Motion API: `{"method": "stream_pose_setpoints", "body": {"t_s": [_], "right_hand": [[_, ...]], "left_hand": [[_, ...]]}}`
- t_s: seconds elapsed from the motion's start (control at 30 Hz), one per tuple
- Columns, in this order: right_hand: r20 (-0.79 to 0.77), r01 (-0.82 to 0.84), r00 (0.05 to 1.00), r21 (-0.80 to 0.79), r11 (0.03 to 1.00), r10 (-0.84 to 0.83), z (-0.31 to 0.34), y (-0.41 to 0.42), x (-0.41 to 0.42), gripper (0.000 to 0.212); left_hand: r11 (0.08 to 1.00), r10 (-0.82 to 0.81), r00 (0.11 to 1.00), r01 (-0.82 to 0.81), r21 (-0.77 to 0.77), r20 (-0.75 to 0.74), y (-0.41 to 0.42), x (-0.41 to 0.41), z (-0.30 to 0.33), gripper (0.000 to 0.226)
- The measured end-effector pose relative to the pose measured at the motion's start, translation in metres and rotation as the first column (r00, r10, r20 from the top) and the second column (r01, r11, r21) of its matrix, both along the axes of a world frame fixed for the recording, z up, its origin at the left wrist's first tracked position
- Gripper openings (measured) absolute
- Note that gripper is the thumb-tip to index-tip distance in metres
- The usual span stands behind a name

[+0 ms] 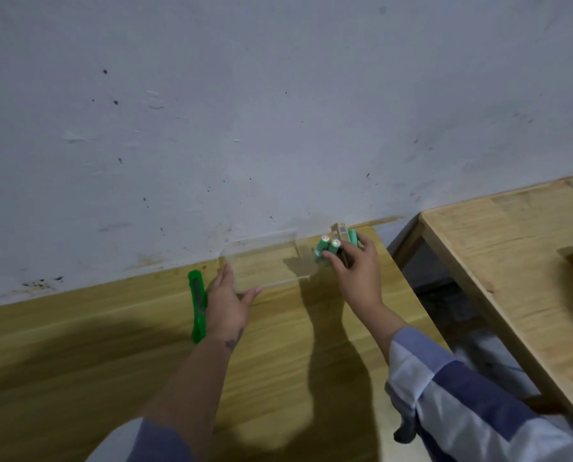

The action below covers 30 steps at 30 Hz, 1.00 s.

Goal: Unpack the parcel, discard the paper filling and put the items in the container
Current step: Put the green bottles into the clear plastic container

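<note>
Green box cutter (198, 306) lies flat on the wooden table (78, 345), far left of the action, just beside the left hand (226, 303) and partly under its edge, not gripped. Left hand has fingers straight and loosely spread, palm down, fingertips at the near-left corner of the clear plastic container (265, 261); looks like it steadies the box, though actual contact is hard to confirm through the clear wall. Container sits against the wall (278, 95), open top, and appears to hold nothing yet; only a shadow shows through it. Right of it, the right hand (356, 271) has fingers curled and clamped on a bundle of items: several mint-green tubes (328, 250) with round caps facing the camera, plus small tan boxes (341, 230) behind them. Bundle is held just beside the container's right end, slightly above the table, not inside. Further right, a second wooden table (511, 261) stands apart across a gap, with a brown shape at the frame edge, too cropped to identify. Parcel and paper filling are not in view, so can't say whether the paper is discarded. Judgement: unpacking at least partly done, since items are out and in hand; the drop into the container is left, plus anything off-frame.
</note>
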State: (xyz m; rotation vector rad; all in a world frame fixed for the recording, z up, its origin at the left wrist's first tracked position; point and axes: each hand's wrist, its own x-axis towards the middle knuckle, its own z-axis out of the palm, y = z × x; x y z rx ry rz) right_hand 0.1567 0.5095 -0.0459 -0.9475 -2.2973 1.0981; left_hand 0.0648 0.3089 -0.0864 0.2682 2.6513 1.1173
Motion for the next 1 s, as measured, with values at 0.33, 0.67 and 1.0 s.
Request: {"method": "stream_pose_setpoints", "body": {"t_s": [0.33,0.67,1.0], "right_hand": [[0.357,-0.550,0.782,0.012,0.835,0.511,0.016,-0.049,-0.080,0.042],[0.405,-0.696,0.610,-0.135,0.705,0.681,0.011,-0.052,-0.090,0.040],[0.484,-0.723,0.641,0.120,0.680,0.596,0.008,-0.050,-0.093,0.052]], "left_hand": [[0.994,0.007,0.999,-0.012,0.105,0.047,-0.003,-0.004,-0.003,0.091],[0.986,0.004,0.998,-0.014,0.164,0.062,-0.007,-0.012,-0.009,0.093],[0.987,-0.012,0.999,0.005,0.160,0.046,-0.008,-0.012,-0.013,0.093]]}}
